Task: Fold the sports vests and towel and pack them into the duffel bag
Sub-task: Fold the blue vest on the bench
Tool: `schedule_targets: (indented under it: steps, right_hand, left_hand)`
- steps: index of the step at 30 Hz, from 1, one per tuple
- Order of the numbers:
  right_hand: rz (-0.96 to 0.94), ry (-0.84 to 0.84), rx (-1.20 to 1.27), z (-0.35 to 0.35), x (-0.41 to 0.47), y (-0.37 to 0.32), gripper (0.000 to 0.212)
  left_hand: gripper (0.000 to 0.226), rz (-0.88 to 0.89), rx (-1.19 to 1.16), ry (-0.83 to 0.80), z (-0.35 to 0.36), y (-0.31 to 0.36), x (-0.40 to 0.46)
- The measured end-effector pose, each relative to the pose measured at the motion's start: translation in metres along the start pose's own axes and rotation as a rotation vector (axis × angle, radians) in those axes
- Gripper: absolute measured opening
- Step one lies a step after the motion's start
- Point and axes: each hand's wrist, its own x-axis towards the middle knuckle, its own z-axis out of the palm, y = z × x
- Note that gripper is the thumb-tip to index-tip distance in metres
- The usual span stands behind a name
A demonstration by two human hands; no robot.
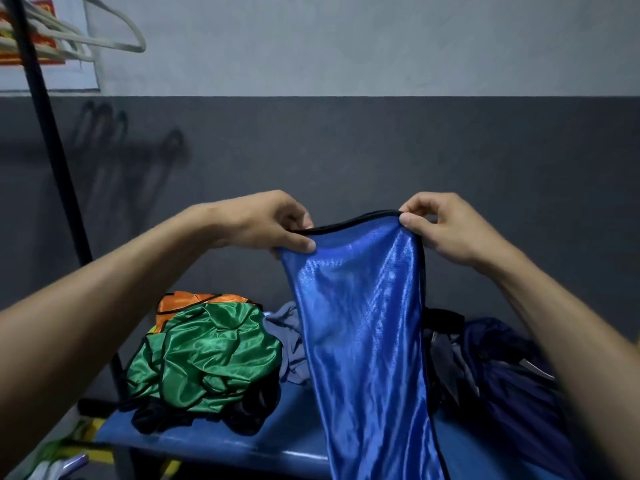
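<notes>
Two bare hands hold one shiny blue sports vest [363,323] up in the air above a blue bench [214,441]. The left hand [266,223] pinches its black-trimmed top edge between thumb and fingers; the right hand [436,226] pinches the same edge at the other end, fingers curled closed. On the bench lie one crumpled green vest [204,355] over one orange vest [180,303], a grey-blue cloth [287,337], and a dark navy duffel bag [502,368] on the right.

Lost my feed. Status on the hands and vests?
Both hands, left and right, pinch blue vest aloft by its top edge. Green vest crumpled on bench. Nothing blocking.
</notes>
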Motion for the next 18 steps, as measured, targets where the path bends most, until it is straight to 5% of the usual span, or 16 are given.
schedule_targets:
  steps: [5, 10, 13, 18]
  right_hand:
    - [0.012, 0.003, -0.023, -0.003, -0.002, -0.001, 0.009]
    - [0.04, -0.021, 0.013, -0.014, -0.007, -0.004, 0.01]
    - [0.106, -0.063, 0.15, -0.024, -0.012, -0.008, 0.01]
    - [0.249, -0.127, 0.441, -0.03, -0.024, -0.012, 0.004]
  left_hand:
    - [0.025, -0.016, 0.06, 0.045, -0.006, -0.001, 0.001]
    - [0.021, -0.036, -0.306, 0.093, -0.013, 0.004, -0.006]
    - [0.023, -0.038, -0.49, 0.098, -0.018, 0.011, -0.007]
    - [0.01, -0.036, -0.422, 0.164, -0.015, 0.02, -0.013]
